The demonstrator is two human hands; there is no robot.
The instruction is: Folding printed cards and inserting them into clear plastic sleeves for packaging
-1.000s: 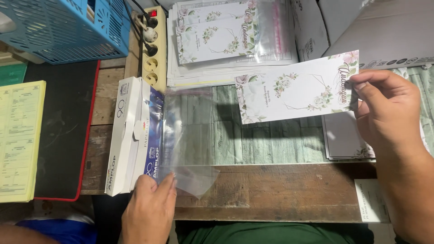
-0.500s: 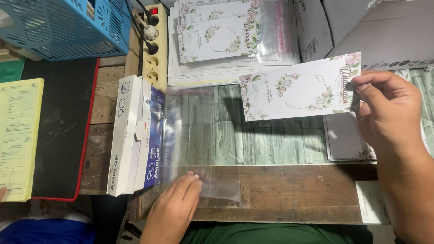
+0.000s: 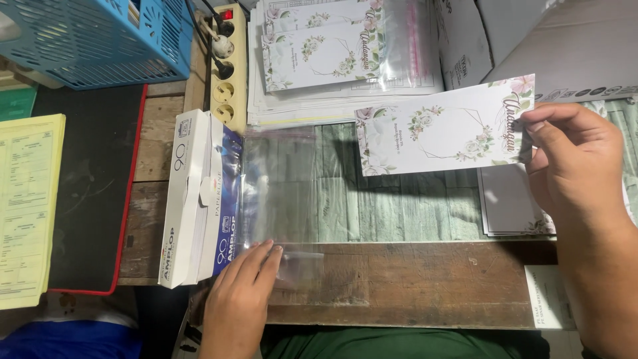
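- Wooden planks, dark and worn, make up the desk [image 3: 412, 286]; a pale green wood-grain sheet [image 3: 399, 203] covers its middle.
- Black mat with a red edge [image 3: 93, 193] lies at the left, with yellow forms [image 3: 26, 206] beside it and a blue plastic basket [image 3: 93, 36] above.
- Cream power strip [image 3: 229, 66] with plugs runs up beside the basket.
- White and blue boxes of envelopes [image 3: 199, 199] lie flat just left of the green sheet.
- Clear plastic sleeve [image 3: 279, 193] lies flat on the green sheet, its near end reaching onto the bare wood; it is see-through and glossy.
- Left hand [image 3: 239, 299] rests open, fingertips pressing the sleeve's near end down.
- Right hand [image 3: 575, 173] pinches the right end of a floral card [image 3: 442, 129], held above the desk, apart from the sleeve.
- The card is long and white, with pink roses, a thin geometric frame and script lettering.
- More such cards in sleeves [image 3: 332, 46] lie stacked at the back; another pile [image 3: 512, 206] sits under the right hand.
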